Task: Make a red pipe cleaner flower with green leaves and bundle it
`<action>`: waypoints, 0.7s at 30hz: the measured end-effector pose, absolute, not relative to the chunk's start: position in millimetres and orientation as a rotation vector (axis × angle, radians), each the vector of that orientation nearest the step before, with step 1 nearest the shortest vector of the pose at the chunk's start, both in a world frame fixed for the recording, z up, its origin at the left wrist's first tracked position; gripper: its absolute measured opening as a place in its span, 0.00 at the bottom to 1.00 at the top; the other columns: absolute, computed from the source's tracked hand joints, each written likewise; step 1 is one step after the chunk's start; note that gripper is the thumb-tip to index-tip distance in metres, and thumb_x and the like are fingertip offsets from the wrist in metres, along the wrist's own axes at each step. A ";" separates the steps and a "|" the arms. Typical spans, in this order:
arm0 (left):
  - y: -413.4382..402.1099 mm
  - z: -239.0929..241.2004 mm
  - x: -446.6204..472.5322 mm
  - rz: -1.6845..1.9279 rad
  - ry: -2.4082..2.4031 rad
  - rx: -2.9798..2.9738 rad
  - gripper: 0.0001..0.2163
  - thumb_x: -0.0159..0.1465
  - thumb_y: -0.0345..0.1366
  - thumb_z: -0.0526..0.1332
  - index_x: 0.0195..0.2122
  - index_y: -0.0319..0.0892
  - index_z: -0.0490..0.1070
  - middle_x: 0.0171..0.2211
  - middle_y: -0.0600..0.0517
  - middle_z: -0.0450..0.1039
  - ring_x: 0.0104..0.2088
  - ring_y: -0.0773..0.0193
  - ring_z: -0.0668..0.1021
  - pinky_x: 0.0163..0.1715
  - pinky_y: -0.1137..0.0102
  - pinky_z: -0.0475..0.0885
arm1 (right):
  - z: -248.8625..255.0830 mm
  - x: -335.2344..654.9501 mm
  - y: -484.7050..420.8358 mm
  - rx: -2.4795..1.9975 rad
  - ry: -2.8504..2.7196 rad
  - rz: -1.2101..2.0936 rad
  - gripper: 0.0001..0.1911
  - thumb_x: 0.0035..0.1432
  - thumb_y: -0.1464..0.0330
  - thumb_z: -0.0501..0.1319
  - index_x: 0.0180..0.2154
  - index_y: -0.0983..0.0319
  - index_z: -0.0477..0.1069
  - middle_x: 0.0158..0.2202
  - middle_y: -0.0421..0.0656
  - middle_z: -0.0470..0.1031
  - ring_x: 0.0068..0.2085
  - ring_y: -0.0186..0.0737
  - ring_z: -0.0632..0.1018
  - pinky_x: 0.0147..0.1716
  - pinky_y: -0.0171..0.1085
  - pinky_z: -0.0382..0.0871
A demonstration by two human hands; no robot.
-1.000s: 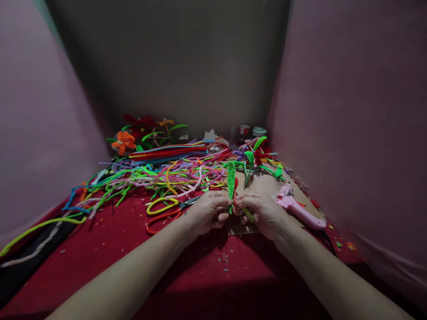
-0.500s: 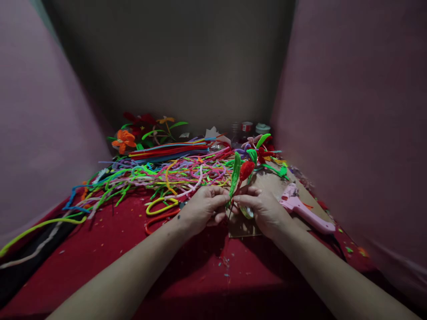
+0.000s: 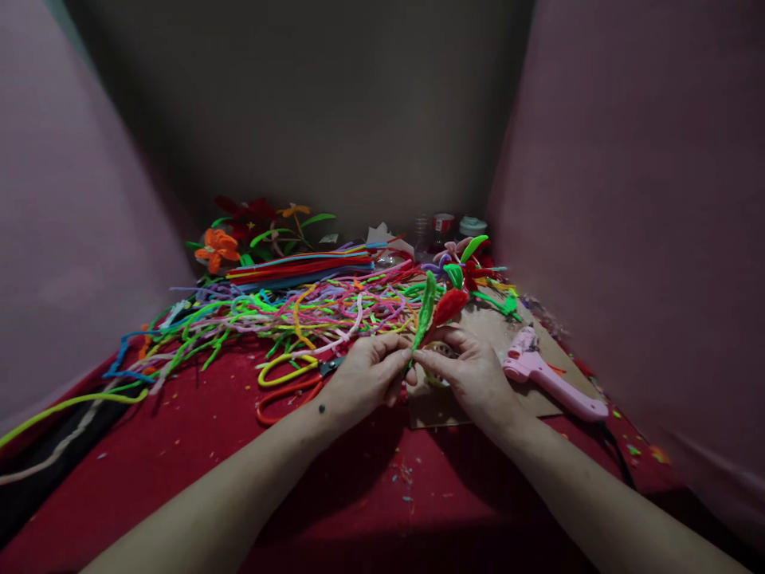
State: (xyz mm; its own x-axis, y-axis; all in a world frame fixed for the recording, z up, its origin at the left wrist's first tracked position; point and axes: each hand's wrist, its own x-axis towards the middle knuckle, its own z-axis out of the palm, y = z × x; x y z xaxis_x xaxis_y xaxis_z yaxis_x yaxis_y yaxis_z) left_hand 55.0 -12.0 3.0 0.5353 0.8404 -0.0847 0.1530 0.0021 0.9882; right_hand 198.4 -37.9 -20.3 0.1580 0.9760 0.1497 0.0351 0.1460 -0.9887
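Grey backdrop [image 3: 299, 112] behind, red-clothed desk [image 3: 197, 434] below. Over the near-left edge of the cardboard [image 3: 439, 412], L hand [image 3: 370, 371]'s grip is pinched tight on the green leaf [image 3: 426, 304]'s base; R hand [image 3: 472, 371]'s grip looks pinched on the red piece [image 3: 449, 307]'s stem, thumb tips nearly meeting, prob. to line both up. Tips stick up free, prob. so fuzz isn't crushed. Pink glue gun [image 3: 541, 375] lies on cardboard's right side, handle nearer R arm, prob. for quick reach. Scissors [image 3: 327, 368] left of cardboard, pipe cleaners [image 3: 335, 307] heaped behind-left, likely to leave working room.
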 end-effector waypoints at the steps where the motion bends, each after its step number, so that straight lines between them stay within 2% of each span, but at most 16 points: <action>1: -12.0 3.0 54.5 0.661 0.891 1.534 0.08 0.58 0.34 0.54 0.25 0.38 0.66 0.20 0.56 0.68 0.11 0.79 0.61 0.11 0.80 0.54 | -21.0 199.4 -38.0 -1.152 -1.166 1.044 0.12 0.41 0.63 0.67 0.29 0.64 0.74 0.28 0.42 0.73 0.30 0.37 0.71 0.32 0.36 0.64; 4: -12.3 3.0 53.7 0.642 0.860 1.603 0.07 0.58 0.33 0.54 0.28 0.38 0.68 0.19 0.57 0.66 0.14 0.77 0.62 0.13 0.80 0.56 | -24.2 202.2 -38.0 -1.062 -1.110 1.230 0.13 0.44 0.63 0.65 0.31 0.64 0.75 0.28 0.43 0.74 0.30 0.38 0.73 0.32 0.37 0.65; 7: -12.4 2.6 53.7 0.685 0.790 1.665 0.04 0.55 0.32 0.58 0.30 0.38 0.71 0.24 0.55 0.70 0.23 0.72 0.69 0.24 0.78 0.64 | -26.5 203.4 -37.6 -1.034 -1.037 1.277 0.13 0.41 0.64 0.67 0.30 0.65 0.76 0.28 0.44 0.75 0.30 0.38 0.73 0.31 0.37 0.66; 9: -12.0 1.5 53.3 0.728 0.784 1.739 0.04 0.54 0.31 0.59 0.30 0.38 0.72 0.26 0.54 0.71 0.28 0.69 0.70 0.30 0.76 0.65 | -27.1 203.4 -37.1 -1.016 -1.009 1.281 0.13 0.40 0.64 0.68 0.29 0.65 0.76 0.27 0.43 0.74 0.27 0.37 0.72 0.31 0.37 0.66; 12: -10.5 -1.4 52.0 0.794 0.862 1.866 0.05 0.56 0.31 0.58 0.28 0.39 0.73 0.22 0.56 0.68 0.25 0.70 0.68 0.28 0.76 0.62 | -26.8 202.7 -36.8 -0.991 -1.013 1.281 0.12 0.40 0.64 0.68 0.29 0.65 0.76 0.25 0.42 0.73 0.26 0.35 0.71 0.30 0.37 0.65; 16: -9.3 -3.5 51.4 0.831 0.898 1.939 0.06 0.56 0.32 0.58 0.26 0.40 0.73 0.19 0.56 0.65 0.23 0.71 0.65 0.26 0.76 0.60 | -22.7 201.7 -38.2 -0.952 -1.011 1.338 0.13 0.38 0.64 0.69 0.29 0.64 0.77 0.25 0.42 0.74 0.29 0.38 0.73 0.32 0.38 0.65; 21: -10.5 -1.5 53.3 0.781 0.914 1.741 0.06 0.56 0.34 0.58 0.26 0.40 0.72 0.18 0.57 0.62 0.18 0.73 0.60 0.19 0.76 0.55 | -15.5 202.7 -40.9 -0.980 -1.122 1.310 0.13 0.39 0.64 0.68 0.29 0.63 0.76 0.27 0.42 0.75 0.30 0.37 0.73 0.33 0.37 0.65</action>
State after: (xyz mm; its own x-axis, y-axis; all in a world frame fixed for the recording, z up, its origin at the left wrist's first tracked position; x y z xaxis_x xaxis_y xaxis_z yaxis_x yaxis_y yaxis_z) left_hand 53.3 -10.5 -1.5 0.5097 0.8555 0.0913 0.2245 -0.2347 0.9458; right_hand 202.7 -40.9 -15.5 -0.0594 0.9964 0.0605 -0.2131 0.0466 -0.9759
